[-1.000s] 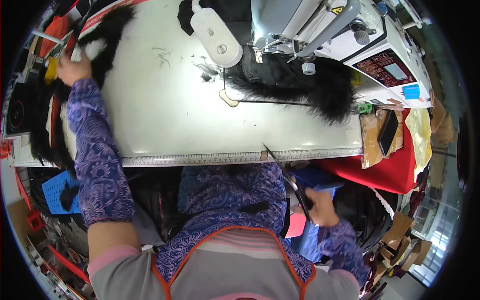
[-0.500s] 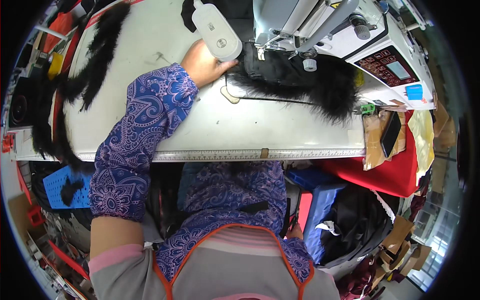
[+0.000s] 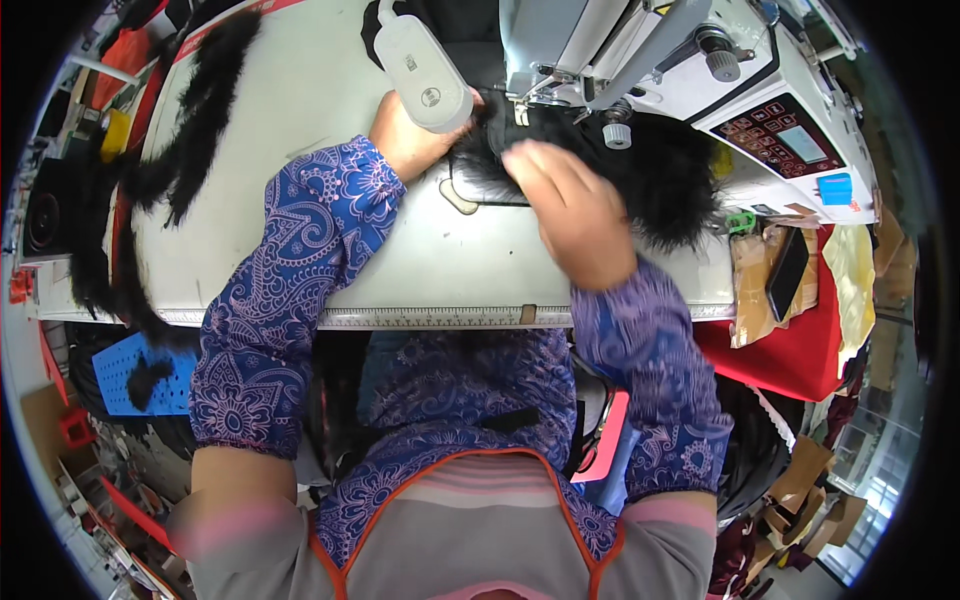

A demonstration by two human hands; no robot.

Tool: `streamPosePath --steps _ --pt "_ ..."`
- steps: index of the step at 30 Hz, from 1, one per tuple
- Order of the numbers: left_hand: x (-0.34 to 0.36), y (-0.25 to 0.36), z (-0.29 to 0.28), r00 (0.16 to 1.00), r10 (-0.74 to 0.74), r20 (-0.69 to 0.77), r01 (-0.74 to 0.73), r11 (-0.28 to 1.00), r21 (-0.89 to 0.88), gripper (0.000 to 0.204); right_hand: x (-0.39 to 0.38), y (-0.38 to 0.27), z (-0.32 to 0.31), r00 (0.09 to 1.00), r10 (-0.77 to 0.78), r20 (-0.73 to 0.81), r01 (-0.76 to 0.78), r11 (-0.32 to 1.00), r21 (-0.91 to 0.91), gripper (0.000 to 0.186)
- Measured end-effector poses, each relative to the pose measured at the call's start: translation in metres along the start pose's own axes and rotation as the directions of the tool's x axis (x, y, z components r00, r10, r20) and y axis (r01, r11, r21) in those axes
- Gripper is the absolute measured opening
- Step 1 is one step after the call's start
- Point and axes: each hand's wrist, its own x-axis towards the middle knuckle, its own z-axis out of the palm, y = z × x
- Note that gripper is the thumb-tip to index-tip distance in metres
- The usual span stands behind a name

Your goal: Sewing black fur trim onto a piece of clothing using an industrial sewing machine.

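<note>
Black furry cloth (image 3: 660, 190) lies on the sewing machine bed, its dark fabric side running beneath the presser foot (image 3: 521, 113). My left hand (image 3: 405, 140) rests at the cloth's left edge; the white oval head of a lamp-like device (image 3: 425, 80) hides most of its fingers. My right hand (image 3: 580, 215), a little blurred, is over the near side of the cloth with fingers stretched out toward the presser foot. Nothing shows in it, and whether its fingertips touch the fur I cannot tell.
The sewing machine (image 3: 740, 90) with its control panel stands at the far right. Black fur strips (image 3: 205, 110) lie on the table's left. A ruler strip (image 3: 430, 317) follows the front edge. At the right a phone (image 3: 787, 272) rests on brown cardboard near red cloth (image 3: 780, 365).
My right hand has come up from beside my lap, at lower right, to the cloth by the presser foot. The left hand has shifted slightly and its fingers are more hidden.
</note>
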Motion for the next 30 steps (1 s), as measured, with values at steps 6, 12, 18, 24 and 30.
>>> streamPosePath --steps 6,12,18,24,30 --pt "0.003 -0.004 0.003 0.994 -0.095 0.056 0.108 0.944 -0.312 0.022 0.015 0.033 0.038 0.999 -0.001 0.032 0.001 1.000 0.003 0.028" --pt "0.004 0.005 0.010 0.995 -0.091 0.038 0.098 0.934 -0.343 0.021 0.015 0.033 0.032 0.993 -0.081 0.082 0.081 0.997 -0.003 0.030" --pt "0.006 0.003 0.009 0.986 -0.165 -0.032 0.153 0.958 -0.243 0.022 0.012 0.035 0.033 0.996 -0.085 0.026 0.084 0.996 0.020 0.023" --pt "0.008 0.009 0.000 0.978 0.201 0.061 -0.202 0.979 0.013 0.013 0.003 0.038 0.042 0.997 -0.007 -0.073 0.014 0.996 0.093 0.022" --pt "0.011 0.010 -0.001 0.869 0.459 0.186 -0.484 0.866 0.127 0.019 0.004 0.037 0.040 0.994 0.065 -0.083 -0.047 0.977 0.210 0.021"
